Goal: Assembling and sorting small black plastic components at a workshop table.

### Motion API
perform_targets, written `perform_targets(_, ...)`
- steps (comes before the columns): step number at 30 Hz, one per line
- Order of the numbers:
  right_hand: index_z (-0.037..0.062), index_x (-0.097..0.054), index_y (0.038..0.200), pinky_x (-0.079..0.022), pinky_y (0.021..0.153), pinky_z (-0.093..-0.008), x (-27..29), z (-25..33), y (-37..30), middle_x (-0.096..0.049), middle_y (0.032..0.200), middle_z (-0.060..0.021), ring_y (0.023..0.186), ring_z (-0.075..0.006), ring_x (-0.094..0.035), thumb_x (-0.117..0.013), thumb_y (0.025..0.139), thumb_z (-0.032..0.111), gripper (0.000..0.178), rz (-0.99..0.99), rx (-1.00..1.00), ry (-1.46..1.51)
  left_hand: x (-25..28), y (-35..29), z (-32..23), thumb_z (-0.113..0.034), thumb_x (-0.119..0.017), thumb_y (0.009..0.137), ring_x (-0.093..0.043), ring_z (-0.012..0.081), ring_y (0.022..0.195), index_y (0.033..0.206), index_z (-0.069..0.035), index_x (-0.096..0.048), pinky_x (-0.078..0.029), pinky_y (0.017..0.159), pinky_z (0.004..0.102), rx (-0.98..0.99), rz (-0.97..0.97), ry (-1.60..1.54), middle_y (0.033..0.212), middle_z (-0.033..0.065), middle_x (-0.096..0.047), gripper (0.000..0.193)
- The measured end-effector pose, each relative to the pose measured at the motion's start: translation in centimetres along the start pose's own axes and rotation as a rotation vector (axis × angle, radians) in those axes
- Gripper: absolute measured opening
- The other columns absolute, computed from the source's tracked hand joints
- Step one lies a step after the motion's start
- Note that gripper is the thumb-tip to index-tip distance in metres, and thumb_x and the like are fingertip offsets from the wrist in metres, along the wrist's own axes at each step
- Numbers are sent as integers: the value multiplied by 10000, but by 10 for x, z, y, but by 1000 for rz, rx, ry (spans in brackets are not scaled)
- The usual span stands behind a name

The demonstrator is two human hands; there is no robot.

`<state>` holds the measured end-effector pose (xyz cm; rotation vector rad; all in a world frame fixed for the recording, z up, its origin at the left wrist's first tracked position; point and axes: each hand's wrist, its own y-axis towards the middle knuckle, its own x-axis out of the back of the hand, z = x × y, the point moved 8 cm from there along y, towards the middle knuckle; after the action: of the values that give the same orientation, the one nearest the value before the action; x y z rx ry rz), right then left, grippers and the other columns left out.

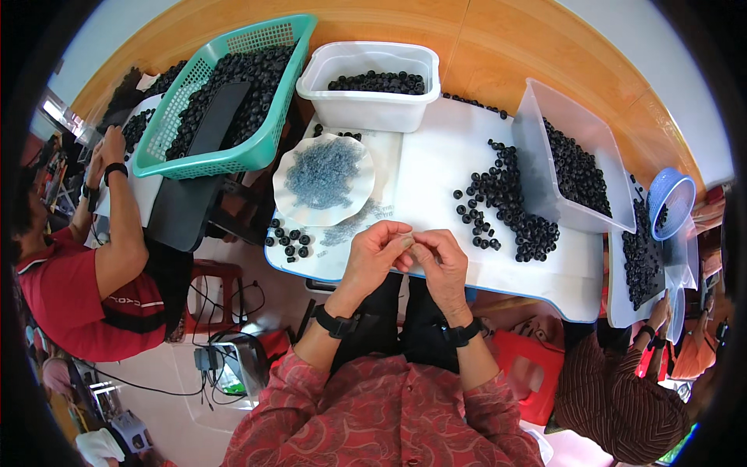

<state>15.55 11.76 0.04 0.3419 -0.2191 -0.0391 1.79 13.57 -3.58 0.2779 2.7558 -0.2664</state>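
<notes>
My left hand (374, 258) and my right hand (442, 272) meet at the table's near edge, fingertips pinched together. Between them is something small and pale that I cannot make out. Left of my hands, a white wavy-rimmed plate (362, 201) holds a heap of small translucent grey-blue pieces (323, 173). More such pieces (352, 228) are scattered beside it. A small group of black round parts (289, 241) lies at the table's left edge. To the right, many loose black round parts (502, 191) spread over the white tabletop (432, 183).
Black parts fill a green basket (268, 152) at far left, a white tub (369, 113) at the back and a clear bin (537, 167) at right. A blue basket (671, 204) stands beyond. Co-workers sit left (93, 288) and right (622, 397). Cables (210, 362) lie below.
</notes>
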Motion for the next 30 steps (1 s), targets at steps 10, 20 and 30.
perform_targets(10,-1,-663,990,-504,699,-253,1,-2,-1,-627,915,-77,797,-147,-630,-642,918,21,78,-29,1,27,-2,0,-3,-103,-581,994,-647,110,673,1151,27,-614,-550,585,240,14,-31,-57,838,72,-675,207)
perform_targets(20,-11,-623,968,-498,696,-256,3,-5,-3,-601,902,-72,768,-140,-612,-619,939,40,59,-68,-7,80,-7,-6,-10,-111,-643,955,-631,94,630,998,42,-658,-538,558,225,3,-67,119,779,57,-674,160)
perform_targets(30,-16,-606,941,-479,639,-256,46,17,-33,-585,864,-88,728,-156,-585,-638,907,-15,47,-263,49,-156,-41,0,-16,-150,-597,989,-611,73,622,995,5,-670,-509,551,213,-33,67,383,777,34,-662,172)
